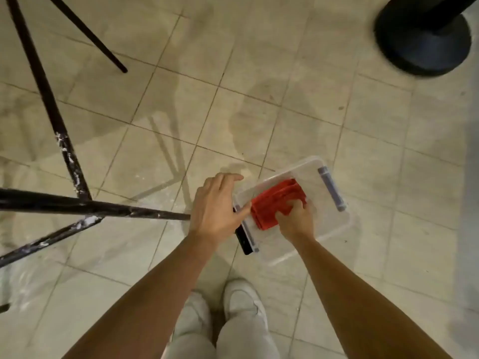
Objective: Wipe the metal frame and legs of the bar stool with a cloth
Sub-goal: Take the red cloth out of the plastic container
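Right hand [294,221]: it's digging curled fingers into the red cloth [272,203], gripping it inside the clear bin [337,224].
Cloth: it's lying folded in the bin's left half, bunching under that grip.
Left hand [217,206]: it's resting on the bin's left rim, fingers straight and relaxed, holding nothing.
Stool frame [103,207]: black legs, streaked white, are standing left of the bin; one bar is ending just beside the left hand.
Dark flat object [242,240]: it's lying against the bin's left rim; I cannot tell what it is.
Round black base [422,45]: it's sitting well beyond the bin, to its right.
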`<action>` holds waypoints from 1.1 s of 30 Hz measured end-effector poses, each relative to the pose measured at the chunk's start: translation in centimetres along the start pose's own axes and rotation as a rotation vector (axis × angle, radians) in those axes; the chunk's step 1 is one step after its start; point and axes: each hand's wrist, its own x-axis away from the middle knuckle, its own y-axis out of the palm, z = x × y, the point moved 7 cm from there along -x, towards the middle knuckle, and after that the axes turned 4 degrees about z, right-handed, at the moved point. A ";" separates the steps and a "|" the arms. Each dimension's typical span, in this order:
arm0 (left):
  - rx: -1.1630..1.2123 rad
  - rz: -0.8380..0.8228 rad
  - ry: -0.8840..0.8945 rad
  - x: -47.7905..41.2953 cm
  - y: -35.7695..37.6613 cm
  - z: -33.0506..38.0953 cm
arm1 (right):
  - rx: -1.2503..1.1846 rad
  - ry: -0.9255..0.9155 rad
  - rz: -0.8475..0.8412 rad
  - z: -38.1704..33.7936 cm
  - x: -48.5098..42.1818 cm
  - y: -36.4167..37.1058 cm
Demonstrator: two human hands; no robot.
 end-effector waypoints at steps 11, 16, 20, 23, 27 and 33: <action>0.019 -0.014 0.000 -1.3 4.5 -1.5 | -0.433 0.427 0.197 2.5 -2.3 3.0; 0.014 -0.017 -0.017 -1.3 4.8 -1.9 | -0.705 0.609 0.271 4.1 -2.0 3.2; 0.000 -0.029 -0.025 -1.2 4.9 -2.0 | -0.709 0.631 0.174 4.4 -2.1 4.1; -0.003 -0.033 -0.019 -1.1 5.0 -1.8 | -0.721 0.579 0.100 4.1 -2.4 4.4; 0.024 -0.028 -0.032 -1.1 4.6 -1.4 | -0.763 0.495 0.084 3.4 -2.3 3.7; 0.074 -0.009 -0.029 -0.8 2.3 1.0 | -0.793 0.328 0.060 0.9 -0.1 1.4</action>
